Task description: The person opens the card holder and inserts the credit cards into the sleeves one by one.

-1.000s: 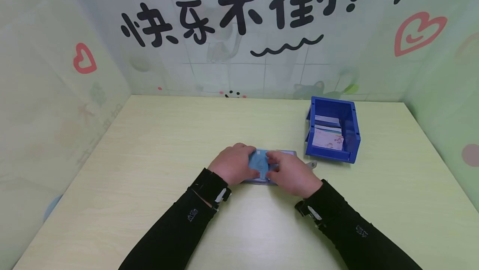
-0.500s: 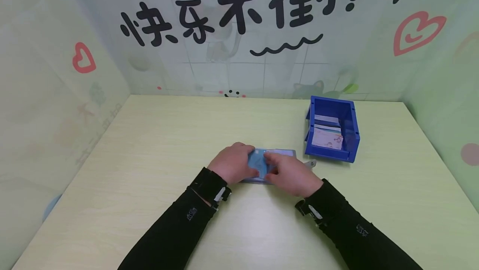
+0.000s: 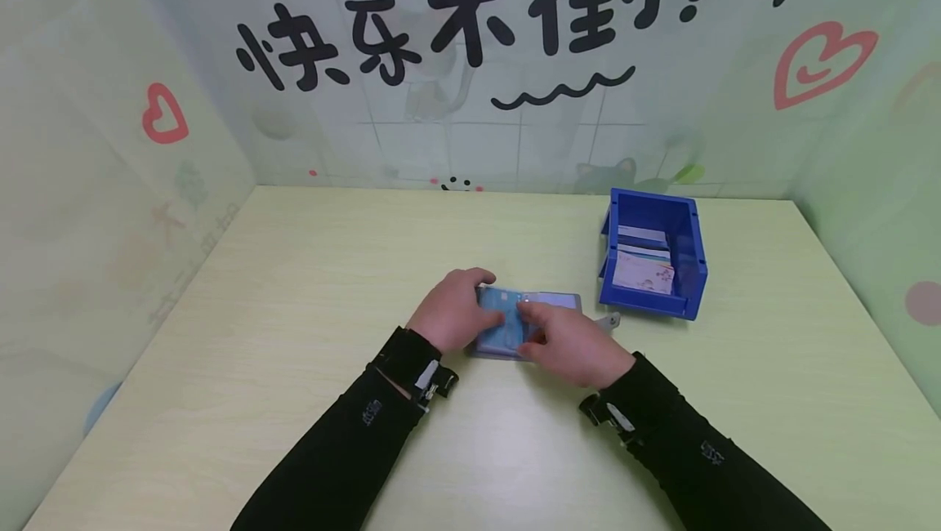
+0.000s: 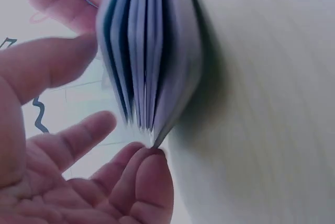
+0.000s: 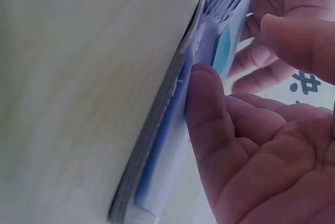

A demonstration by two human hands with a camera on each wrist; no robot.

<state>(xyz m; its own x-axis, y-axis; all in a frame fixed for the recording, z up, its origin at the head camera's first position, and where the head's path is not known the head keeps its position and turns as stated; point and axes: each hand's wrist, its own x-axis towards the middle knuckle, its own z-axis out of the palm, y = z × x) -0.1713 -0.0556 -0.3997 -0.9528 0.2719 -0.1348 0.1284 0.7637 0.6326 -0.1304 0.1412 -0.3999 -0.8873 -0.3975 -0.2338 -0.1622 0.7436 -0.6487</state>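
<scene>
A card holder [image 3: 555, 300] with several clear sleeves lies spread on the table in the head view, a light-blue card [image 3: 501, 302] showing on its left side. My left hand [image 3: 454, 314] holds the left edge, thumb on the sleeves. In the left wrist view its fingertips touch the cover's edge below the fanned sleeves [image 4: 144, 62]. My right hand [image 3: 577, 343] bends over the middle, its fingertips at the blue card's right edge. One right finger [image 5: 207, 98] presses against a sleeve in the right wrist view. The right hand hides part of the holder's right half.
A blue plastic bin [image 3: 689, 269] stands at the back right, with several cards [image 3: 644, 272] inside. A strap end with a snap [image 3: 612, 321] sticks out right of the holder. Printed walls enclose the pale wooden table [image 3: 331, 269] at the back and sides.
My left hand has shifted slightly left and away from me, its thumb moving up the blue card and uncovering more of it. The right fingertips have edged left; the holder's right half looks unmoved.
</scene>
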